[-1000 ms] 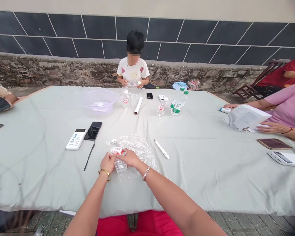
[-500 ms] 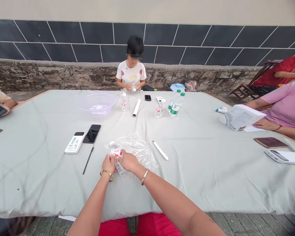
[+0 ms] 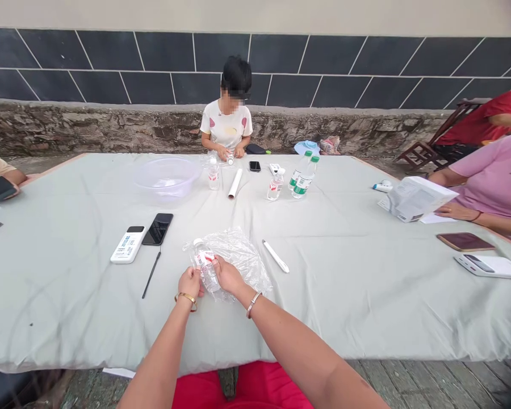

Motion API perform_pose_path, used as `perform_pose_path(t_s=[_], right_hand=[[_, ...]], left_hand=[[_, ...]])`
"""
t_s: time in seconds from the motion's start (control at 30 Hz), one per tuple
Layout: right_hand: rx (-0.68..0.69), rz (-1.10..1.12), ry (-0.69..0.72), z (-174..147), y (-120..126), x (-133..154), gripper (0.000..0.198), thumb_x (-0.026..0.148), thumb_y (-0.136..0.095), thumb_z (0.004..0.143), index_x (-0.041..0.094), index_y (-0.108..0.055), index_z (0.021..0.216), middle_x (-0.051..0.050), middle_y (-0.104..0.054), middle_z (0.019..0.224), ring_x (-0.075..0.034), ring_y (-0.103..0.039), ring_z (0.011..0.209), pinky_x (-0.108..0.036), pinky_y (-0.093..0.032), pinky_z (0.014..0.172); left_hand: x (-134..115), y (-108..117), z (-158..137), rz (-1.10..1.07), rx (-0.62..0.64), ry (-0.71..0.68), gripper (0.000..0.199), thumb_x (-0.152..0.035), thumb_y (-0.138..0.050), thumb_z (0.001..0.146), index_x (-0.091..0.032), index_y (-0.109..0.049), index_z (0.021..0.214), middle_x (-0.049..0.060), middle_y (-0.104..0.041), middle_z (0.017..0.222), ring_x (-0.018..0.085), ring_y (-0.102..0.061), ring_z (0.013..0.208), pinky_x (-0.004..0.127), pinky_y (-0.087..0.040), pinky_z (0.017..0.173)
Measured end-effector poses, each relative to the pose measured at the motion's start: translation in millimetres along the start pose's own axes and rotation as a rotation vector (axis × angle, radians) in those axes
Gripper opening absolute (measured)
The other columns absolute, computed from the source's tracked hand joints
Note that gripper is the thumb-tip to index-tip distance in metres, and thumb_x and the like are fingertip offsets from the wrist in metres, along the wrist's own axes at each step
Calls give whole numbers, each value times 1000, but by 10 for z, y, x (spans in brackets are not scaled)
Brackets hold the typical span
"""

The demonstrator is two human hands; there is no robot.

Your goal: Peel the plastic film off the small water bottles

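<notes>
A small clear water bottle [image 3: 206, 259] with a white cap and a red-and-white label lies slanted on a crumpled sheet of clear plastic film [image 3: 247, 262]. Against its left side, my left hand [image 3: 189, 282] is closed, thumb and fingers pinched at the label's edge; whether film is caught there too is hard to see. My right hand [image 3: 229, 276] grips the bottle from the right, thumb on the label. To the right of the film lies a white utility knife [image 3: 276, 257].
A white power bank [image 3: 128, 245], a black phone [image 3: 158, 229] and a thin black strap [image 3: 151, 275] lie to the left. Further back are a clear basin [image 3: 167, 180], a film roll [image 3: 235, 183] and several bottles [image 3: 305, 178]. People sit around the table, one holding a white box [image 3: 417, 197].
The bottle has turned slightly, showing a different part of its label. My right hand has shifted a little up and right along it. Across the table, the person's hands have lowered their bottle.
</notes>
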State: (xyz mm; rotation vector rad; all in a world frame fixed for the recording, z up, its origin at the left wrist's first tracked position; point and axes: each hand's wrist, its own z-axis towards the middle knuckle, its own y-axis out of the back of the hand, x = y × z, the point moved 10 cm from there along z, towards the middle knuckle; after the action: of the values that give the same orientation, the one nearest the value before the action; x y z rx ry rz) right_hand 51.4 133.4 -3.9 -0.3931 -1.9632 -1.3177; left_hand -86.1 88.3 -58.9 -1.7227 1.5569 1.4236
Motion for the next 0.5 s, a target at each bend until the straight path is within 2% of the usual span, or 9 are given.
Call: perform_pose_path(t_s=[0.1, 0.2, 0.3, 0.37, 0.43, 0.5], right_hand=[[21, -12, -22, 17, 18, 9, 50, 43, -17, 96, 19, -45, 130, -10, -66, 111, -23, -61, 102, -32, -43, 81], [15, -50, -67, 59, 65, 51, 57, 54, -24, 93, 16, -46, 129, -15, -63, 114, -28, -59, 106, -37, -42, 83], [10, -121, -105, 107, 68, 117, 78, 66, -47, 77, 14, -40, 134, -19, -60, 118, -34, -56, 108, -41, -41, 83], [18, -81, -137, 131, 39, 112, 86, 61, -63, 66, 15, -38, 135, -17, -61, 116, -35, -55, 107, -41, -40, 84], [5, 100, -191, 141, 29, 31, 78, 50, -70, 62, 16, -46, 128, -15, -63, 111, -34, -54, 107, -41, -39, 85], [-12, 299, -239, 132, 38, -88, 60, 43, -72, 61, 16, -58, 112, -12, -65, 103, -32, -55, 103, -39, -39, 84]], left_hand=[[14, 9, -1, -44, -6, 3, 23, -33, -36, 84, -22, -36, 64, -7, -46, 51, 11, -55, 41, 25, -49, 43], [14, 38, 9, -63, -6, 1, 21, -31, -38, 82, -22, -37, 64, -6, -50, 54, 12, -57, 44, 26, -50, 45], [5, 65, 28, -59, -6, -21, 19, -32, -42, 80, -22, -40, 64, -6, -51, 55, 12, -57, 44, 26, -49, 45], [22, 95, 42, -54, -19, -27, 19, -33, -42, 79, -22, -41, 63, -7, -50, 54, 12, -56, 44, 25, -48, 44], [59, 132, 55, -49, -34, -19, 19, -34, -42, 79, -22, -42, 64, -6, -52, 54, 12, -55, 42, 25, -47, 42], [88, 191, 64, -48, -52, -12, 20, -36, -42, 78, -22, -43, 64, -5, -53, 55, 12, -53, 41, 26, -46, 42]])
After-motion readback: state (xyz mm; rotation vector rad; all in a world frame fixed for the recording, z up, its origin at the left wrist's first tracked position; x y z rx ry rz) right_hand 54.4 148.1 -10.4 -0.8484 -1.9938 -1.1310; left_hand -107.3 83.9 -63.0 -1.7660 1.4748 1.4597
